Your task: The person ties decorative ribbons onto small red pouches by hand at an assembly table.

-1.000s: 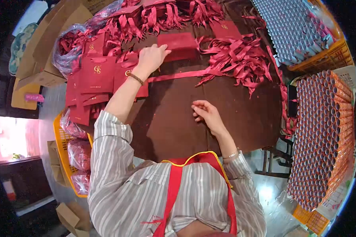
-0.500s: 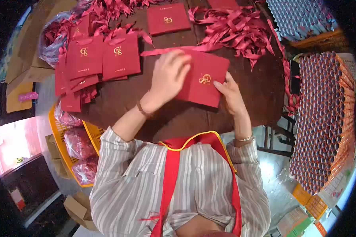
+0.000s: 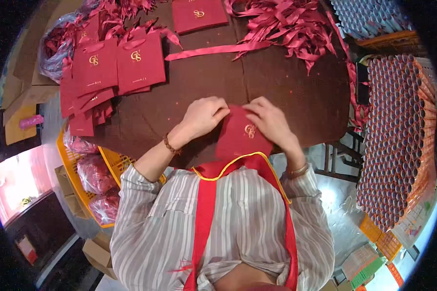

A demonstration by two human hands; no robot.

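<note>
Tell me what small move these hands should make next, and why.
I'd probably ease open the upper edge of the red bag: the left hand and right hand are both at that edge, and no ribbon handle shows there, unlike on the stacked bags.

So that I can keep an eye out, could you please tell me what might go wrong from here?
The red bag sits at the near edge of the table, so it might slip down past the apron. With the left hand and right hand both at its upper part, uneven pressure could crease it.
</note>
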